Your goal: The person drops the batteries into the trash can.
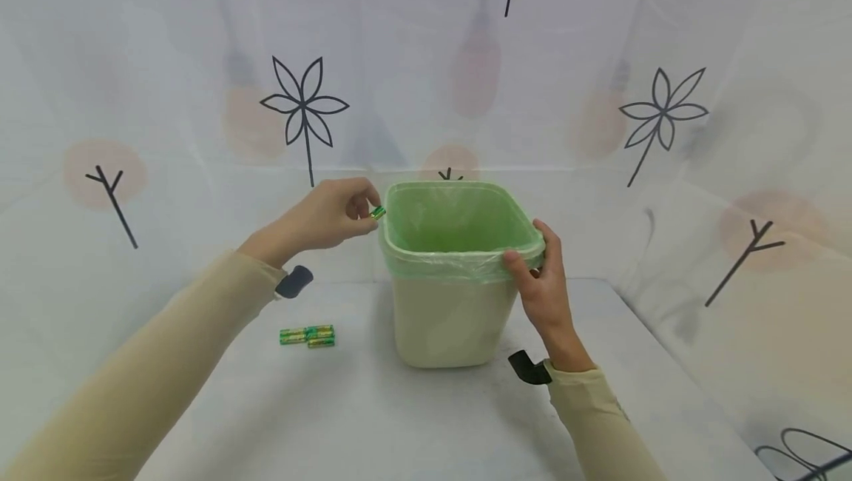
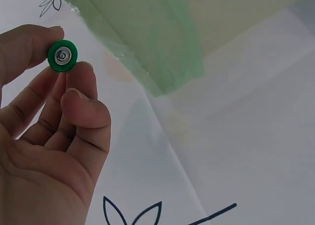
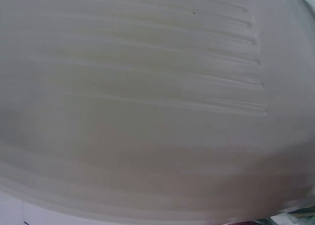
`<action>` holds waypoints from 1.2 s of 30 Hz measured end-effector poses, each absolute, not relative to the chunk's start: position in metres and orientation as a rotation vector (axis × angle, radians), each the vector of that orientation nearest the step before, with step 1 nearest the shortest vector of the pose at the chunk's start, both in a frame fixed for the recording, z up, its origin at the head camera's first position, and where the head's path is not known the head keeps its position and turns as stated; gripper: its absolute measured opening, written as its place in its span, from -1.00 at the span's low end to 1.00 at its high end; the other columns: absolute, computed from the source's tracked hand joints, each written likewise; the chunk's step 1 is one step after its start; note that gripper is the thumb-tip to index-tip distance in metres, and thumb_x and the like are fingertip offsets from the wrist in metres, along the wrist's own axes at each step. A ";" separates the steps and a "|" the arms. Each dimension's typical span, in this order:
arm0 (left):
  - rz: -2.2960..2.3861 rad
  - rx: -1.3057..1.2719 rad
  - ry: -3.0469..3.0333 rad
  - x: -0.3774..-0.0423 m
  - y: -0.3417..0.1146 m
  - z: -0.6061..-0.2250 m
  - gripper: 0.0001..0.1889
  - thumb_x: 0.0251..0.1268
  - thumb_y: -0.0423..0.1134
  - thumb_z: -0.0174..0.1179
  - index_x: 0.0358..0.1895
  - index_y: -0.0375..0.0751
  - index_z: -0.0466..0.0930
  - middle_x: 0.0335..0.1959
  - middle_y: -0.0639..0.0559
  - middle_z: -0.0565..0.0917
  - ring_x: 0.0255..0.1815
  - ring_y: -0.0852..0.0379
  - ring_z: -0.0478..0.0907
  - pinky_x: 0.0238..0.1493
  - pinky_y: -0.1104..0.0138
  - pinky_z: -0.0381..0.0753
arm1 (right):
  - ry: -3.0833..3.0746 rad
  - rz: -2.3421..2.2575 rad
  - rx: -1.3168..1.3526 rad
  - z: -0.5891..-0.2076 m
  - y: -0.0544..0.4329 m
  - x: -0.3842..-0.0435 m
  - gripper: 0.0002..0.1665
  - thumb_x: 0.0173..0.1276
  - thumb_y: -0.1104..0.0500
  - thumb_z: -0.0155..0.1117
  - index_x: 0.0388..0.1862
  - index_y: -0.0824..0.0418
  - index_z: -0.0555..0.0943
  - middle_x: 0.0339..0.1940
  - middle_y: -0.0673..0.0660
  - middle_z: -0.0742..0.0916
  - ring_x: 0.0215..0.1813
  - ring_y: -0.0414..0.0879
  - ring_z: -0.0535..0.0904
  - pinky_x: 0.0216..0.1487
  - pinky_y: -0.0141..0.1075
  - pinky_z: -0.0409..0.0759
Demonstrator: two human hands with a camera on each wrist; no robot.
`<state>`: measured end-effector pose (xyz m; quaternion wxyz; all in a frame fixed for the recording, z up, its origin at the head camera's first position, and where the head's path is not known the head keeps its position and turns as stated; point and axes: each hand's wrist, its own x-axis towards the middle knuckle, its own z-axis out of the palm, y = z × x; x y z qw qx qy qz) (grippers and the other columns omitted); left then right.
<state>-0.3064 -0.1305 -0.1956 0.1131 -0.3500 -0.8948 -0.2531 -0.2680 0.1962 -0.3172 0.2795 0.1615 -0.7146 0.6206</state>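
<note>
We cannot see the bottom inside the bin [image 1: 447,322]; the left hand [image 1: 328,214] pinches a battery [image 1: 378,212] near its rim [image 1: 433,253], which the right hand [image 1: 547,296] grips

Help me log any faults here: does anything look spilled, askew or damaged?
Nothing stands out. The bin stands on the table with its liner in place, held by the right hand. The left hand pinches one battery beside the bin; the other batteries lie grouped on the table. I see no spill or damage.
</note>
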 end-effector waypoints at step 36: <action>-0.684 -1.196 -2.722 -0.346 -0.029 -0.212 -0.79 0.25 -0.30 0.22 -0.08 -0.20 0.53 -0.33 0.03 0.61 -0.26 0.13 0.53 -0.11 0.28 0.49 | -1.899 1.670 0.431 -0.316 0.194 -0.269 -0.27 0.34 0.27 0.20 0.43 0.03 0.18 0.23 0.22 0.46 0.06 -0.09 0.45 0.00 -0.39 0.43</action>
